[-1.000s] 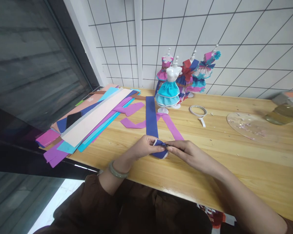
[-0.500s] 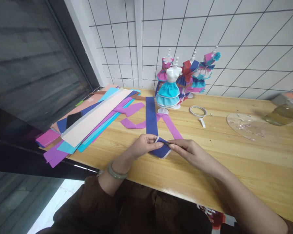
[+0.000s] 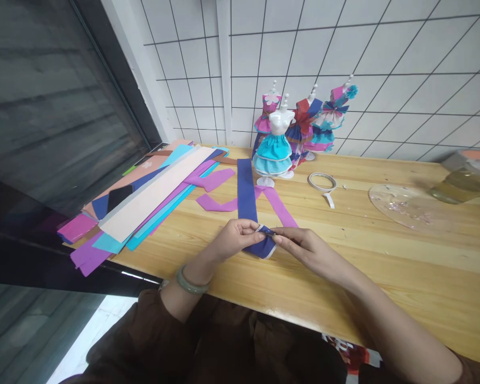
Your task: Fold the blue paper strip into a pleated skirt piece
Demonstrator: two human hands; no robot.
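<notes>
Strip, dark blue (image 3: 246,186), runs from frame centre to lower centre; left hand (image 3: 237,238) pinches its pale-edged near end, right hand (image 3: 304,248) pinches the same bunched part just beside; folds could slip open if either fingertip hold loosens; far length lies over purple strip (image 3: 224,205), so a tug might drag that, maybe nudging nearby turquoise-skirted dress form (image 3: 272,154).

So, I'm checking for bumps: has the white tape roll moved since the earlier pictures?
No, neither way: the tape roll lies in the same place against the tiled wall.
</notes>
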